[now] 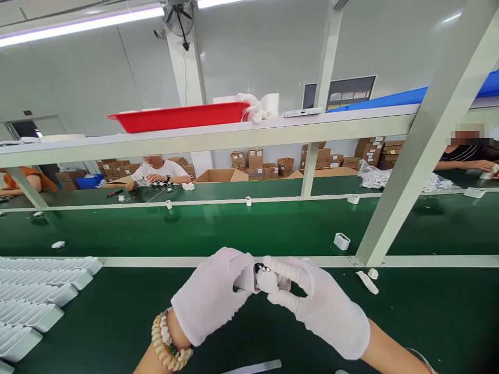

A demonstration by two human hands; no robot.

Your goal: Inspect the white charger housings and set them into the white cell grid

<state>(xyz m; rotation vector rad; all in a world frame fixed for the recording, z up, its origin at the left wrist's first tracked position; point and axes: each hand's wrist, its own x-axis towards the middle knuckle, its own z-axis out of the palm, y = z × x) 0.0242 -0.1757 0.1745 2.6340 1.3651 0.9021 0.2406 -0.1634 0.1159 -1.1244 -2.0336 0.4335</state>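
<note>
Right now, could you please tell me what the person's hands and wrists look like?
The left hand and right hand wear white fabric gloves. The left wrist has a chunky beige beaded bracelet and a white beaded one with green beads; a thin band circles the right forearm. No sleeves show.

We see only part of the small white-and-black plastic piece point(267, 279), since the white-gloved left hand point(216, 292) and the white-gloved right hand point(325, 301) cover its ends; its dark details are too small for us to make out. The left edge cuts off the rows of white plastic cases point(50, 297) and the person in orange point(37, 179). The bottom edge crops the flat translucent strip point(259, 366) and leaves us a sliver of a pale rounded thing point(341, 372), perhaps plastic. The red plastic tray point(179, 117) hides most of its contents behind its wall.
</note>
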